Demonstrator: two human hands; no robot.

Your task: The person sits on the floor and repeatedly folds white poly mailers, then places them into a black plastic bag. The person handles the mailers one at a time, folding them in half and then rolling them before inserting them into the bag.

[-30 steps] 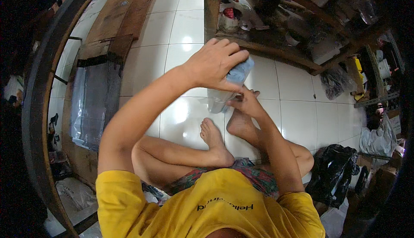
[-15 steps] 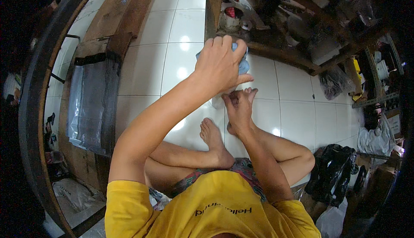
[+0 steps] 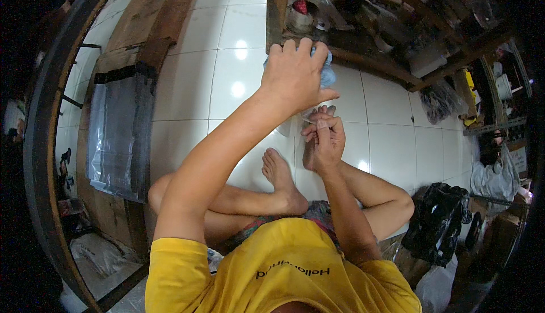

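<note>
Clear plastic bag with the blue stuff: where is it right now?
In the head view, upper centre: the left hand grips the clear plastic bag above the right hand, over the white tiled floor.

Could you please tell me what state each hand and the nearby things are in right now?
left hand: raised, closed over the blue cloth
blue cloth: bunched, mostly hidden
right hand: fingers pinched on a thin clear strip
clear plastic sheet: lying flat at the left
black bag: crumpled on the floor

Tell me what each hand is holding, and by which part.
Left hand grips a light-blue bundle from above, clear plastic hanging below. Right hand pinches that plastic's lower edge.
</note>
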